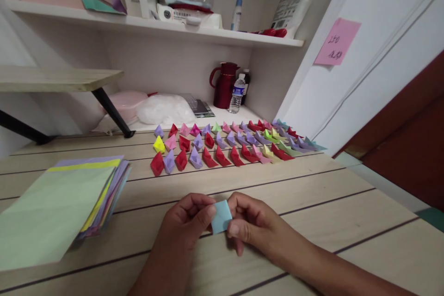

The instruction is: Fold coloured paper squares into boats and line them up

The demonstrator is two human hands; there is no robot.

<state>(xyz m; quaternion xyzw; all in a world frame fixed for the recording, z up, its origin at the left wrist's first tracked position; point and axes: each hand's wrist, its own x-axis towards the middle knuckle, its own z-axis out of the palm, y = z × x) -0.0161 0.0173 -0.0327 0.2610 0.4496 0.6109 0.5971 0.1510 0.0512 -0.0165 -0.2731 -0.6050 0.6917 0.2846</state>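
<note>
A small folded square of light blue paper (pixel 221 217) is held between my two hands, above the wooden table (pixel 166 249). My left hand (pixel 192 217) pinches its left edge, thumb in front and fingers behind. At the opposite edge, my right hand (pixel 249 219) grips it with thumb and curled fingers. Beyond the hands stand several folded paper boats (pixel 209 157) in rows, in red, purple, pink, yellow and green. To the left lies a stack of coloured paper sheets (pixel 55 208) with a pale green one on top.
A dark red thermos jug (pixel 224 88) and a clear water bottle (pixel 237 95) stand at the back. Left of them is a white plastic bag (pixel 166 110). A small raised shelf (pixel 58 78) on black legs (pixel 113 113) overhangs the table's left side. A pink note (pixel 338 41) sticks to the wall.
</note>
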